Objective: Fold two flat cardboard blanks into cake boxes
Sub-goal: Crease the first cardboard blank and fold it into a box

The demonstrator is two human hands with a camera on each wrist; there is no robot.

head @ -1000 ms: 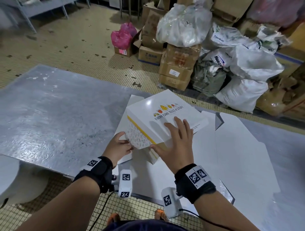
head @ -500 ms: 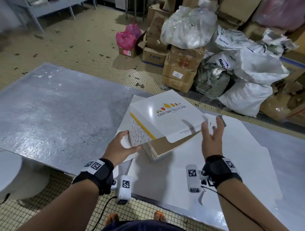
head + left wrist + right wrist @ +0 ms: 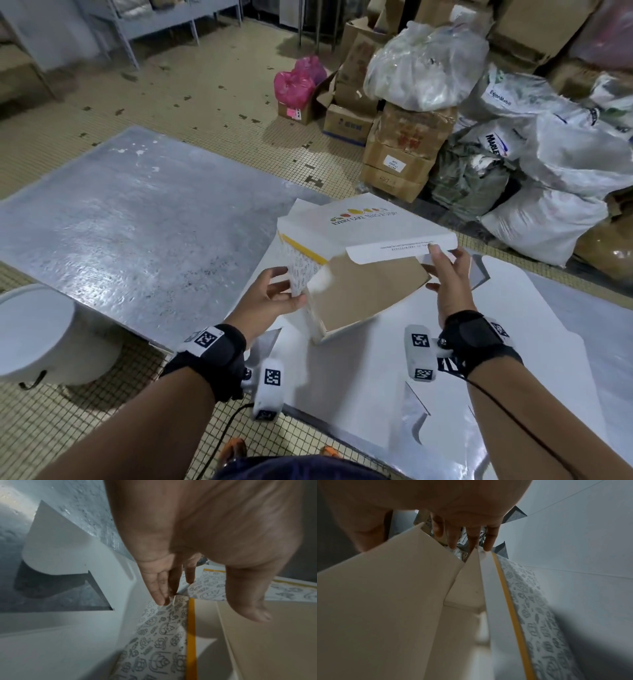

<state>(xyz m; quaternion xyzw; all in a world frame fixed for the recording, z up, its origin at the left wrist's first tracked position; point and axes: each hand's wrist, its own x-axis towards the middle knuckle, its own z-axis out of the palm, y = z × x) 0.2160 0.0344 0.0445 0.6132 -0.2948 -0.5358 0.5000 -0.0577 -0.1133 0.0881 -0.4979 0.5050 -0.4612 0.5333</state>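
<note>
leftmost, a white bucket [image 3: 32, 334] stands on the tiled floor [image 3: 212, 89] below the near corner of the metal table [image 3: 130, 219]; its bare grey sheet surface fills the left half of the head view.

next, left hand [image 3: 265, 301]: fingers nearly straight, laid against the patterned left side wall of the cake box [image 3: 356, 263], thumb spread toward the box's near edge. nothing is pinched or wrapped; the hand props the box from the side. the left wrist view shows the fingertips [image 3: 162, 599] touching the printed wall beside its yellow stripe.

centre, cake box: folded up, white lid with fruit print and a line of lettering on top, brown cardboard inside. held tilted between the two hands, above a flat blank [image 3: 376, 377] that lies on the table. lid raised at the near side, interior open toward the person. a white front flap with small print hangs from the lid's near edge.

behind the box, a second white sheet [image 3: 301, 207] shows at the far left corner, flat on the table.

right of centre, right hand [image 3: 448, 277]: fingers extended at the right end of the lid flap, thumb under the lid edge, lightly holding that corner up. whether the flap is truly pinched cannot be told.

far side, on the floor: a pink bag [image 3: 298, 84], stacked brown cartons [image 3: 400, 150], then white and clear sacks [image 3: 561, 178] piled to the right.
</note>
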